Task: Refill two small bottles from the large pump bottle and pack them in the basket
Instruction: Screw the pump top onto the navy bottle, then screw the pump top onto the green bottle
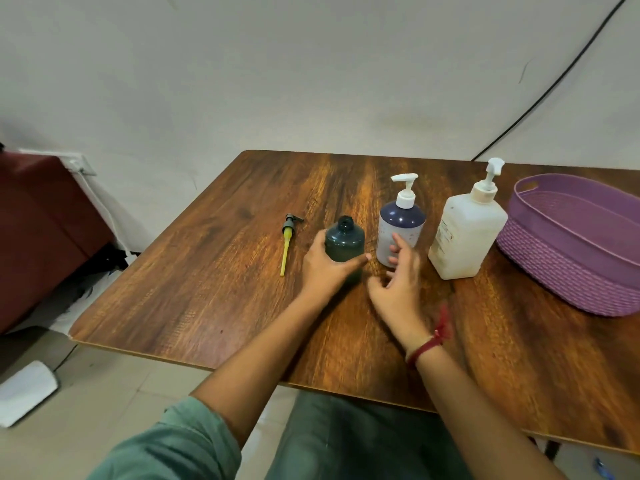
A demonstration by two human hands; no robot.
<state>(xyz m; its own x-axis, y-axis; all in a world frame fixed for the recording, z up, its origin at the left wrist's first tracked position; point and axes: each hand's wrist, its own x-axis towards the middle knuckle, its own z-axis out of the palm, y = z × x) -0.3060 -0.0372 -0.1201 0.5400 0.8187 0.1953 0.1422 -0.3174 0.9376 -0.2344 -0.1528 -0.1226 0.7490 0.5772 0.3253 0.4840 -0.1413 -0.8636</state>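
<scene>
green sleeve point(173, 445): cropped below
left hand point(322, 270): clamped round open dark-green plastic bottle point(346, 239), base hidden
right hand point(398, 285): blurred, fingers apart, contact with purple pump bottle point(403, 220) unclear

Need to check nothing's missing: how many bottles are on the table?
3. A dark green bottle, uncapped, in the left hand; a purple pump bottle right of it; a large white pump bottle beside the basket.

A wood-grain table point(214, 271) with a smooth, lightly sheened top carries a glossy dark green plastic bottle point(346, 242) and a glossy navy-and-white plastic pump bottle point(401, 223). Beside them, the large pump bottle point(467, 233) is matt, milky white plastic, and the purple basket point(571, 271) is plastic moulded in a rough woven texture.
</scene>
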